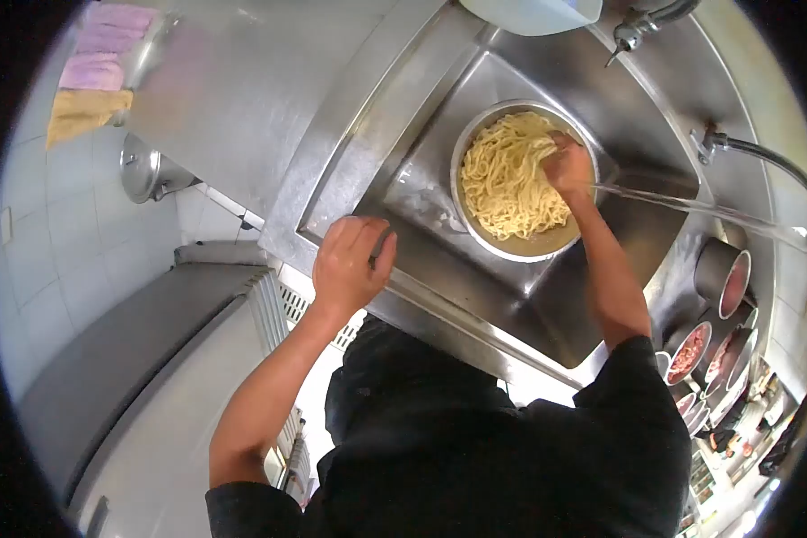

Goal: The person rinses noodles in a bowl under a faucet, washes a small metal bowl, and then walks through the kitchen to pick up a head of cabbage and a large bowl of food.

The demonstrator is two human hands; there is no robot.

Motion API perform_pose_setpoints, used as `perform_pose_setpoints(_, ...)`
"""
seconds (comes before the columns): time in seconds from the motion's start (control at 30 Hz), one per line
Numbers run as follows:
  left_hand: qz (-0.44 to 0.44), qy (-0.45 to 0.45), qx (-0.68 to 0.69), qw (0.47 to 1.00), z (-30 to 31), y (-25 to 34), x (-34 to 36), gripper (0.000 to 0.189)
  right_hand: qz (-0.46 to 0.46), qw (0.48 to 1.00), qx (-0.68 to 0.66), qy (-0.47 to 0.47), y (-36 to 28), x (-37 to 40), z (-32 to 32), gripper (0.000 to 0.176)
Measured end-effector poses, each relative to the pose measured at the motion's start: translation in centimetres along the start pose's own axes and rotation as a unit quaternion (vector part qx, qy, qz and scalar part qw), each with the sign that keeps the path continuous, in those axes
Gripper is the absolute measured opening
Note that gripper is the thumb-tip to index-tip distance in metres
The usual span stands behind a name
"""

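A large round metal pot (462, 206) stands in the steel sink (430, 134) and holds a heap of pale yellow noodles (511, 184). My right hand (568, 169) is in the pot at its right side, fingers closed around some of the noodles. Part of those fingers is hidden by the noodles and the hand itself. My left hand (354, 260) is at the sink's near left edge, its fingers curled toward the thumb. Something dark shows between them, too small to make out. A clear stream of water (690, 203) runs from the right toward the pot.
A tap (632, 36) and a second tap fitting (713, 142) sit along the sink's back. Several pots with reddish contents, one a dark pot (722, 273), stand at right. Folded cloths (99, 54) hang at upper left. A steel counter (242, 99) adjoins the sink.
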State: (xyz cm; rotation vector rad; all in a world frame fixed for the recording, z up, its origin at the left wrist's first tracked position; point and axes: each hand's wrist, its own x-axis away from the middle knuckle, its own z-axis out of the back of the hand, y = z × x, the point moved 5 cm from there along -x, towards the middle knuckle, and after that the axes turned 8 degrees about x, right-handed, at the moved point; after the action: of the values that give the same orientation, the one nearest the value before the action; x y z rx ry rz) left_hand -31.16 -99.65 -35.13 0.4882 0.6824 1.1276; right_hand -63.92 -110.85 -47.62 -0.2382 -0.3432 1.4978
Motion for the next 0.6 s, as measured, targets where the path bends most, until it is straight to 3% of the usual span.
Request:
perform_pose_setpoints(0.03,0.004,-0.003,-0.002,1.0,0.0,-0.1,0.0,0.018,0.001,1.0,0.005,0.002,-1.2,0.4,1.5,0.038)
perform_pose_setpoints(0.13,0.006,-0.002,0.001,1.0,-0.1,0.0,0.0,0.018,0.119,0.993,0.011,0.002,-3.9,1.8,2.7,0.049)
perform_pose_setpoints(0.17,0.006,0.0,0.001,1.0,0.0,-0.1,-0.1,0.018,0.119,0.993,0.013,0.003,-4.7,2.5,2.4,0.049)
perform_pose_setpoints(0.23,0.005,0.005,0.001,1.0,-0.1,-0.2,0.0,0.018,0.002,0.999,0.019,-0.028,-6.4,4.6,1.6,0.047)
perform_pose_setpoints(0.3,0.004,0.008,-0.002,1.0,-0.1,-0.4,0.0,0.018,0.091,0.991,0.094,0.03,-6.1,7.7,-2.9,0.049)
perform_pose_setpoints(0.37,0.009,-0.002,0.003,1.0,-0.1,-0.3,0.0,0.018,0.175,0.977,0.042,-0.112,-5.2,10.4,-8.7,0.043)
perform_pose_setpoints(0.43,0.011,-0.001,0.0,1.0,-0.1,-0.3,0.0,0.018,0.123,0.967,0.161,-0.154,-5.5,10.5,-9.4,0.029)
perform_pose_setpoints(0.47,0.007,0.0,-0.001,1.0,-0.1,-0.2,-0.1,0.018,0.123,0.967,0.159,-0.154,-4.8,9.8,-10.3,0.029)
perform_pose_setpoints(0.53,0.003,0.001,-0.003,1.0,-0.2,-0.3,-0.2,0.018,0.042,0.927,0.195,-0.316,-0.9,7.5,-14.1,0.021)
perform_pose_setpoints(0.57,0.005,0.0,-0.002,1.0,-0.2,-0.3,0.0,0.018,0.042,0.928,0.193,-0.317,0.0,6.8,-14.3,0.021)
perform_pose_setpoints(0.6,0.006,-0.003,-0.002,1.0,-0.2,-0.3,0.1,0.018,0.064,0.942,0.205,-0.259,0.6,6.2,-14.0,0.022)
